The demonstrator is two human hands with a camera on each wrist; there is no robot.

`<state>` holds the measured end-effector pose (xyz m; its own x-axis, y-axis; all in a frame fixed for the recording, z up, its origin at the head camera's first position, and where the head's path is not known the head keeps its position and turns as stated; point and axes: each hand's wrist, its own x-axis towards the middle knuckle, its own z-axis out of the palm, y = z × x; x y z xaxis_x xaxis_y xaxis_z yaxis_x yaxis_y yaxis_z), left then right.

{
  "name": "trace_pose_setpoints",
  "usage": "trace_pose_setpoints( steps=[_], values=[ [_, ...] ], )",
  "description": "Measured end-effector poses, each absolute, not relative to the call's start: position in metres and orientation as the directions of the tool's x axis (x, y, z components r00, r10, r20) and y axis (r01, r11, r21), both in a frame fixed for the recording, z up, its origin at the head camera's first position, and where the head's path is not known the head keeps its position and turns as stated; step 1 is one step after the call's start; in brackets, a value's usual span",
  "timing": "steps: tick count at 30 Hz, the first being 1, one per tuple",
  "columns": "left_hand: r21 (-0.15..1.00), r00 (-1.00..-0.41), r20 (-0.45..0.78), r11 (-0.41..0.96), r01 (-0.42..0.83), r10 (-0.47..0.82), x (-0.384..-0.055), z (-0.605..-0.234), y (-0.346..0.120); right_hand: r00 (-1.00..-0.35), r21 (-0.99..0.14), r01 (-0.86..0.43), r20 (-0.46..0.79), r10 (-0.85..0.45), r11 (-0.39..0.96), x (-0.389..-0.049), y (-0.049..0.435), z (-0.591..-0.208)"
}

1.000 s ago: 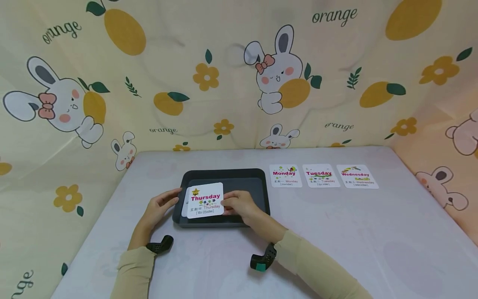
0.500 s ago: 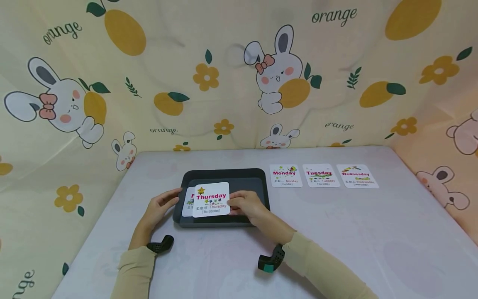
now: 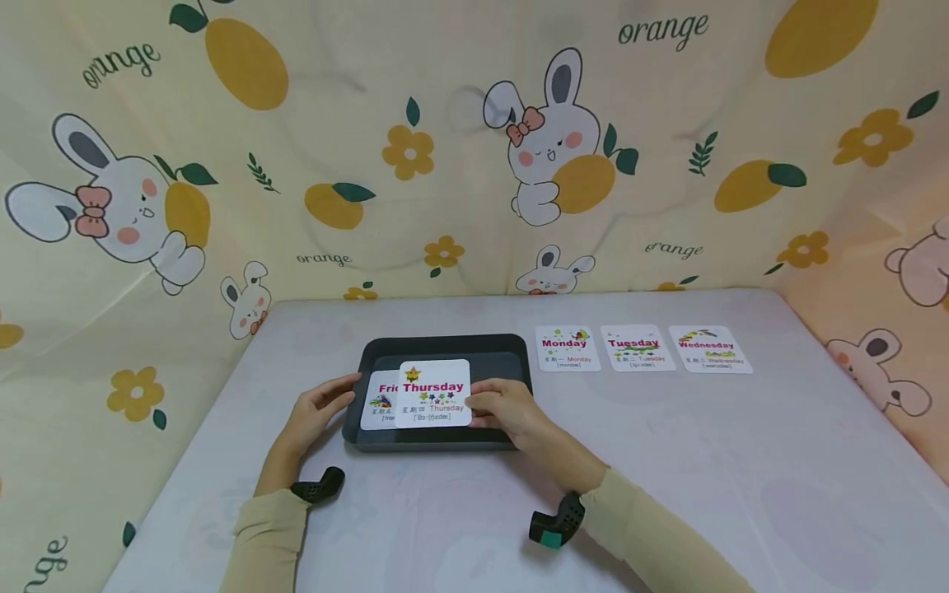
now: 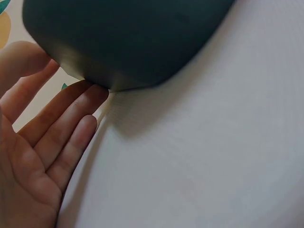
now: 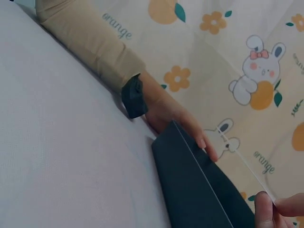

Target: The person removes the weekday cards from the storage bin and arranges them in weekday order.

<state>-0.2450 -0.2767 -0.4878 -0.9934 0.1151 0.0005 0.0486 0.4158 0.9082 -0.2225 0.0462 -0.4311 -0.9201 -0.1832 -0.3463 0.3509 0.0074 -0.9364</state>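
Note:
A white Thursday card (image 3: 434,405) hangs over the dark tray (image 3: 443,445), pinched at its right edge by my right hand (image 3: 515,412). Seen edge-on in the right wrist view, the card (image 5: 248,165) is a thin pale line running to my thumb and fingers (image 5: 266,209). Beneath it in the tray lies a Friday card (image 3: 378,412), its right part covered. My left hand (image 3: 317,412) touches the tray's left side, fingers fairly straight. From the left wrist view, its fingertips (image 4: 97,92) meet the tray's lower edge (image 4: 142,71).
Three cards lie in a row right of the tray: Monday (image 3: 567,349), Tuesday (image 3: 638,348) and Wednesday (image 3: 709,350). A pale cloth covers the table (image 3: 667,461). Behind it hangs a printed curtain (image 3: 460,198) with rabbits and fruit.
My right hand has drawn the Thursday card rightward across the tray, uncovering more of the Friday card. The left hand stays at the tray's left side.

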Motion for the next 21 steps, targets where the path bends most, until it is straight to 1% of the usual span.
trace_pose_setpoints(
  steps=[8, 13, 21],
  values=[
    [0.908, -0.993, 0.011, 0.414, 0.06, 0.12, -0.243, -0.487, -0.277, -0.924, -0.94, 0.342, -0.334, -0.188, -0.007, -0.218, 0.054, -0.426],
    [0.901, -0.993, 0.007, 0.431, 0.056, 0.115, -0.244, -0.487, -0.277, -0.924, -0.942, 0.334, -0.328, -0.195, 0.0, -0.215, 0.06, -0.423],
    [0.905, -0.993, 0.006, 0.421, 0.055, 0.117, -0.244, -0.488, -0.277, -0.927, -0.945, 0.327, -0.323, -0.192, 0.01, -0.21, 0.072, -0.418]
  ],
)
